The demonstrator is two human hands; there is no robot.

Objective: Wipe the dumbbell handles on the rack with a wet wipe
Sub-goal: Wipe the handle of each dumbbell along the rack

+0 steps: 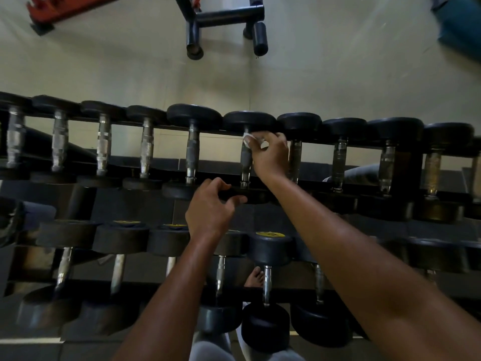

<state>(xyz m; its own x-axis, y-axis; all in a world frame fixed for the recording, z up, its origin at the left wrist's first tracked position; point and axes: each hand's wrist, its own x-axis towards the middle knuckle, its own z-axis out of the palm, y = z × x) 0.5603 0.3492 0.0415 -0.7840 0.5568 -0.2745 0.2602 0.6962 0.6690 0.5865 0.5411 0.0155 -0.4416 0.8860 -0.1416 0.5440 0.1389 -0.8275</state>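
A two-tier dumbbell rack [406, 175] runs across the view, its upper row holding several black-headed dumbbells with metal handles. My right hand [270, 155] grips a white wet wipe [248, 138] wrapped on the far end of one handle [246, 162] in the middle of the upper row. My left hand [210, 204] rests on the near head [247, 196] of that same dumbbell, thumb on top and fingers curled around its edge. Most of the wipe is hidden under my right fingers.
The lower row [268, 246] holds more dumbbells, some with yellow labels. Beyond the rack is pale floor with a black bench frame [223, 19], a red frame [65, 9] at far left and a teal object [460, 24] at far right. My bare foot [255, 277] shows below.
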